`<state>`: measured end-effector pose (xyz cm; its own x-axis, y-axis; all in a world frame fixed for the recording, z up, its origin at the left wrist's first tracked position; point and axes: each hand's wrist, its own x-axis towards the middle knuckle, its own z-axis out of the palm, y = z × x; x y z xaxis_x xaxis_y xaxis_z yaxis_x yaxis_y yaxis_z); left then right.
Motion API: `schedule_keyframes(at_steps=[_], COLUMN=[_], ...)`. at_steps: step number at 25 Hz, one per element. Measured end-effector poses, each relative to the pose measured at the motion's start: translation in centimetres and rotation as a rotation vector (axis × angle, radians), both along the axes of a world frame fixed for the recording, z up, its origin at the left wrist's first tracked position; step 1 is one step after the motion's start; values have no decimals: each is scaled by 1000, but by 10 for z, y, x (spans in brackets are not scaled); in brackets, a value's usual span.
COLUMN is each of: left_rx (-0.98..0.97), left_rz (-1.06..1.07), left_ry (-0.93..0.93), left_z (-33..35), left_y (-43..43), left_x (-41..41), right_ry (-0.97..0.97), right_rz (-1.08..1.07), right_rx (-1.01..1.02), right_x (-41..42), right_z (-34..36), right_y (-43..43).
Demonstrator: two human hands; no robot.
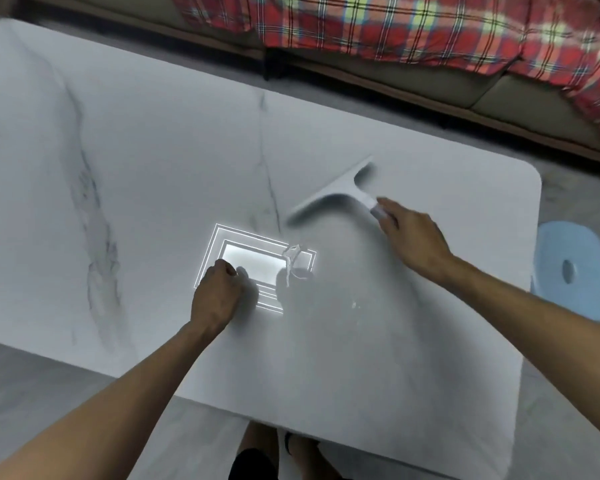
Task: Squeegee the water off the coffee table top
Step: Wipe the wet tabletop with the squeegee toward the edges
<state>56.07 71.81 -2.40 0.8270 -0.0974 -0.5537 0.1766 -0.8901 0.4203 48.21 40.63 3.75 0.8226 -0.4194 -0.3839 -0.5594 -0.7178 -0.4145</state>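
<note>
Squeegee [340, 192], pale grey and T-shaped, lies right of centre in the frame on the white marbled surface [136, 161], with its blade bar running on a diagonal from lower left to upper right and its short handle leading off toward the lower right, into the right hand [413, 237]. Its long axis is that blade bar; the working edge appears to face the upper left of the frame, though motion blur makes the contact line hard to read. It looks like a light, rigid plastic tool with a softer rubber lip, so it should take little force to move, and the handle end is the sensible place to hold it, since that lets the blade sit flat along its whole length. The fingers [383, 211] of the right hand are curled around the handle end, closed on it. A wet, glossy handle could slip, so a firm wrap seems wise. Below and left of the tool, a bright rectangular reflection [257, 261] of a ceiling light shows on the surface, with a thin rippled streak of water [293, 258] at its right edge. The left hand [215, 296] rests there with its fingers bunched into a loose fist, holding nothing visible. A blue stool [568, 268] stands beyond the surface's right edge, and a plaid blanket [430, 26] lies on the sofa along the top.
</note>
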Motion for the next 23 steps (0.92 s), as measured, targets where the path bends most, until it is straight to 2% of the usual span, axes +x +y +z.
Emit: schedule_keyframes(at_steps=[2, 4, 6, 9, 11, 14, 17, 19, 23], left_rx=[-6, 9, 46, 98, 140, 143, 107, 134, 139], left_rz=[-83, -281, -418, -500, -518, -490, -374, -379, -460], left_ry=[2, 28, 27, 67, 166, 254, 305, 320, 294], left_z=[-9, -19, -30, -41, -42, -42, -42, -34, -31], left_y=[-10, -16, -21, -35, -43, -48, -57, -62, -65], left_x=[19, 29, 41, 60, 67, 69, 71, 72, 72], right_ry=[-24, -38, -19, 54, 87, 110, 283, 356, 193], right_rz=[-98, -119, -81, -10, 21, 62, 75, 59, -19], right_rx=[65, 58, -27, -133, -157, -114, -74, -90, -158], right_x=[63, 119, 162, 187, 166, 92, 21, -8, 16], right_z=[-9, -19, -33, -45, -44, -32, -6, 12, 26], right_y=[-1, -4, -11, -16, -15, -15, -22, -29, -56])
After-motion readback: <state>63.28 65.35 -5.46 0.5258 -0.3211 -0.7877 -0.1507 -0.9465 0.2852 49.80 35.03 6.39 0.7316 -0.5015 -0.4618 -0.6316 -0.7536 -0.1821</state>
